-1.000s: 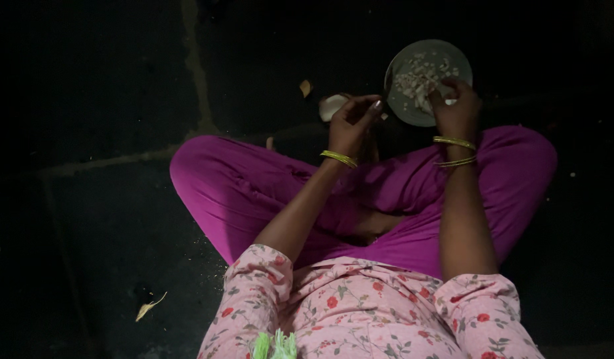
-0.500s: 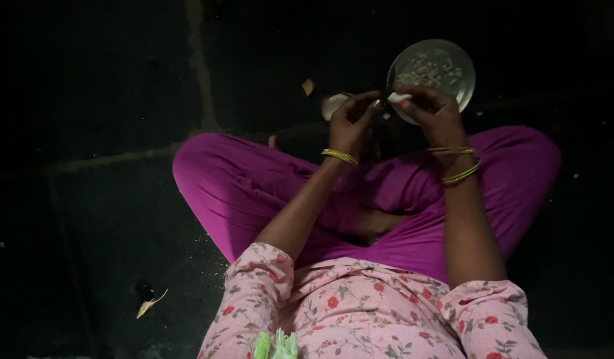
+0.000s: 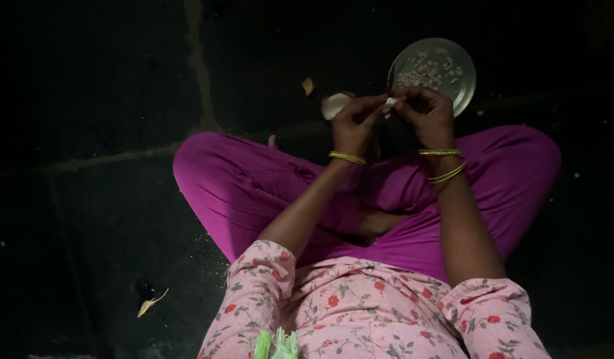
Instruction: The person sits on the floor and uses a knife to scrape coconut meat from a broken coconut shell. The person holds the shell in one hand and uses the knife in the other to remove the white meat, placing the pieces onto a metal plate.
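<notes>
- Nearest: pink cotton top [image 3: 360, 312] w/ small red flower print, soft folds; green thread tassel [image 3: 275, 346] at the bottom edge.
- Below that, magenta trousers [image 3: 254, 186], smooth matte cloth, legs crossed on the floor.
- Dark stone floor [image 3: 101, 100], rough slabs w/ pale joint lines; a dry curled leaf scrap [image 3: 149, 305] lies to the person's left, well apart from the hands.
- Both forearms bare; thin gold bangles, shiny metal, on each wrist – one on the left [image 3: 347, 157], a few on the right [image 3: 441, 164].
- Left hand [image 3: 353, 123]: fingers curled in narrow, tips pinched at a small white piece [image 3: 389, 102], likely a garlic clove; too small to be sure.
- Right hand [image 3: 426, 116]: fingers also bent close, tips touching the same white piece from the other side. Piece sits betw. the two hands, just in front of the plate rim.
- Just beside the left hand, a pale rounded papery husk [image 3: 335, 104] on the floor.
- Small tan peel flake [image 3: 308, 86] a bit farther left.
- Farthest: round metal plate [image 3: 465, 83], dull grey sheen, shallow, w/ a scatter of small whitish bits [image 3: 428, 66] inside.
</notes>
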